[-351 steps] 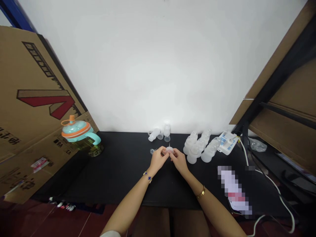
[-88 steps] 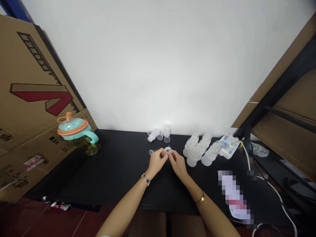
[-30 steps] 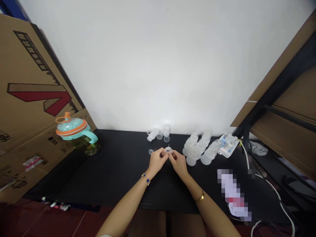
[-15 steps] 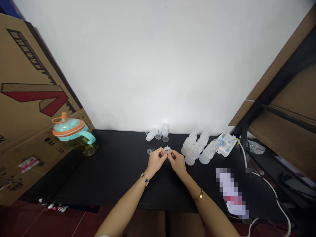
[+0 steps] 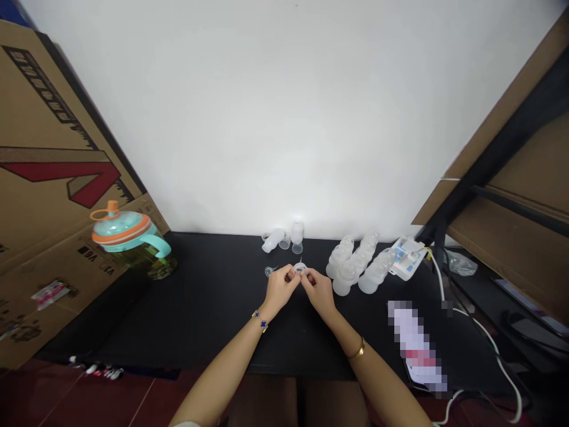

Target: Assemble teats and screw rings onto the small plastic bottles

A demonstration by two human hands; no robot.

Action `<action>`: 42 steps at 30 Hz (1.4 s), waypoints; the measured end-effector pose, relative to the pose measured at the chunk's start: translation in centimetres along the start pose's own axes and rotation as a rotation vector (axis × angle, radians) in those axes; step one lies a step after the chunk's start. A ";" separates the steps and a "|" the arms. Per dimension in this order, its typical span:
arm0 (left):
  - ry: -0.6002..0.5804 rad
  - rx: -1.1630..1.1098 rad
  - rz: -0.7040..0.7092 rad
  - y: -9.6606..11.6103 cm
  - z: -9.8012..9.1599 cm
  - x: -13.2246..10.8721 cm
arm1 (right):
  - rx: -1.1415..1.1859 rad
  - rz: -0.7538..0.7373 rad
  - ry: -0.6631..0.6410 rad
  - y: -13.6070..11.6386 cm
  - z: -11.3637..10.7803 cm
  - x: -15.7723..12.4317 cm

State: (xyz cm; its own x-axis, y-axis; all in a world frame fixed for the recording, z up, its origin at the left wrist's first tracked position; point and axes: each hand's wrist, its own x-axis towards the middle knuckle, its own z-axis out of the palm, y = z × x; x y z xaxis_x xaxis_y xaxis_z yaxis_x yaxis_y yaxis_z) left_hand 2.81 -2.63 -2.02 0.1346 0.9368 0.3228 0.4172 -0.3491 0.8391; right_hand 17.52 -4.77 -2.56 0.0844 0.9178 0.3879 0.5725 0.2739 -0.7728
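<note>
Between my fingertips is a small, clear round plastic piece [image 5: 301,268] with a thin stem pointing away from me. My left hand [image 5: 281,287] pinches it from the left, and my right hand [image 5: 319,292] grips its right side. The fingers partly hide the piece. Just left of my left hand a similar clear round part [image 5: 269,271] with a thin stem lies on the black table [image 5: 200,320]. Farther back are a white bottle [image 5: 274,240] lying on its side, a small clear cup [image 5: 284,243] and an upright white bottle [image 5: 297,230].
Several frosted bottles with clear teat-like tops [image 5: 344,279] stand close to my right hand. Behind them sits a white box with a cable [image 5: 406,261]. A blurred phone [image 5: 415,350] lies at the right. A turquoise jug [image 5: 128,243] and a cardboard box [image 5: 57,207] stand at the left.
Both hands keep their pinch on the clear plastic piece, almost unmoved. The whole view has shifted very slightly.
</note>
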 end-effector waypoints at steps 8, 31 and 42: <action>0.008 0.009 -0.015 0.4 -0.1 -0.1 | -0.011 -0.018 0.009 0.2 0.1 0.0; 0.004 0.046 0.021 0.5 -0.1 -0.1 | 0.011 -0.018 0.025 0.0 0.0 0.0; 0.002 0.061 0.046 0.5 -0.2 -0.2 | 0.026 -0.022 0.026 0.2 0.1 0.0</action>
State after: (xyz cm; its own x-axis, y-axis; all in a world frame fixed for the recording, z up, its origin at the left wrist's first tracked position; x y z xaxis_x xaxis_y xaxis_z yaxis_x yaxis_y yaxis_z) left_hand 2.85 -2.96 -1.60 0.1532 0.9196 0.3617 0.4649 -0.3901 0.7948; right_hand 17.59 -4.70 -2.75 0.0939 0.9037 0.4176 0.5528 0.3016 -0.7769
